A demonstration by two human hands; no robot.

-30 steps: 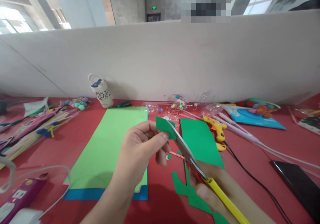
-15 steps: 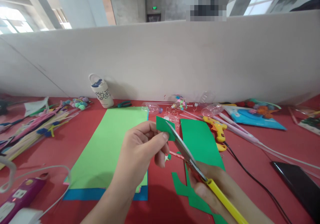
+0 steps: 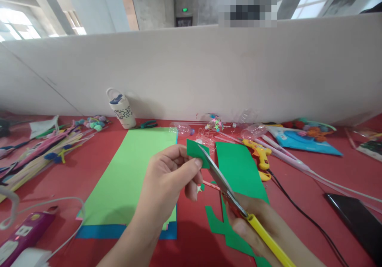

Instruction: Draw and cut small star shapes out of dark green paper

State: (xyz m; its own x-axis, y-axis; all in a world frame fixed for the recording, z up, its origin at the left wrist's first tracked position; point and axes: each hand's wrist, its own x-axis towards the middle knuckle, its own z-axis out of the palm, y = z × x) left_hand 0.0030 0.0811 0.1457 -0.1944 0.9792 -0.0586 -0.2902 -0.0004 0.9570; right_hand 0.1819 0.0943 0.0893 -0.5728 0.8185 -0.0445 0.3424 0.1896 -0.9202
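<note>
Between the thumb and fingers of my left hand (image 3: 170,175) is a small piece of green paper (image 3: 194,149), held up above the table. My right hand (image 3: 253,219) grips a pair of scissors (image 3: 219,175) with yellow handles. Their blades lie across the right part of the green piece and look nearly closed. Below and to the right, a larger green sheet (image 3: 238,163) rests on the red table, with a cut green scrap (image 3: 216,221) in front of it. Light green sheets (image 3: 125,179) lie under and left of my left hand, over a blue sheet (image 3: 101,232).
A yellow glue gun (image 3: 259,153) with a black cord lies right of the green sheet. A dark phone (image 3: 352,223) is at the right. Clear plastic bottles (image 3: 182,129), pliers (image 3: 148,124) and a white tumbler (image 3: 122,110) line the back. Pipe cleaners (image 3: 44,155) and a purple power strip (image 3: 26,235) sit left.
</note>
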